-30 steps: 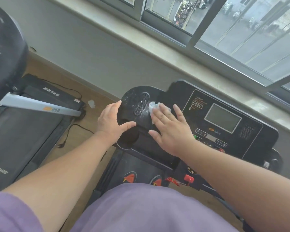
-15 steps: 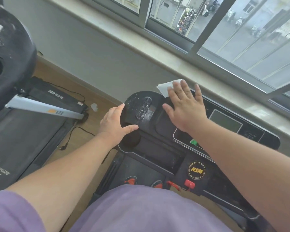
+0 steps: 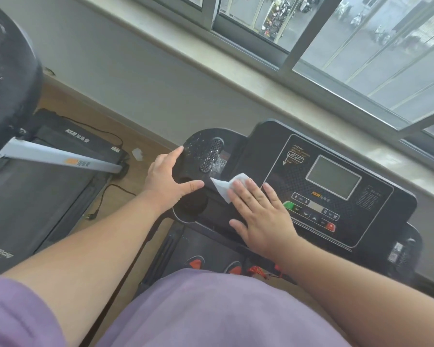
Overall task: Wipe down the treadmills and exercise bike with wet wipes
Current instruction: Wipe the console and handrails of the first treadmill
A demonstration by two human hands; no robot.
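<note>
pressing flat with straight, spread fingers, your right hand (image 3: 262,216) pins the white wet wipe (image 3: 227,185) to the black treadmill console (image 3: 268,151), just left of the control panel (image 3: 336,196) and below the speaker grille (image 3: 211,154). your left hand (image 3: 167,175) rests open on the console's rounded left end, thumb stretched toward the wipe, holding nothing.
</note>
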